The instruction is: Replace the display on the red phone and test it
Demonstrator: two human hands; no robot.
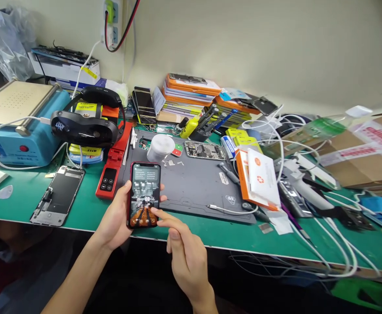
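Observation:
A smartphone with a red edge and a lit screen lies in my left hand, which is closed around its sides just above the table's front edge. On the screen are app icons and a dark picture with brown at the bottom. My right hand is empty, its index finger stretched out to the lower right of the screen and its other fingers partly curled. Beyond the phone stands a white round container on a grey work mat. An opened phone body lies farther back on that mat.
To the left are a detached phone screen, a red device, a black headset and a blue heating machine. White-and-orange packets, tangled cables and a cardboard box crowd the right. Stacked boxes line the wall.

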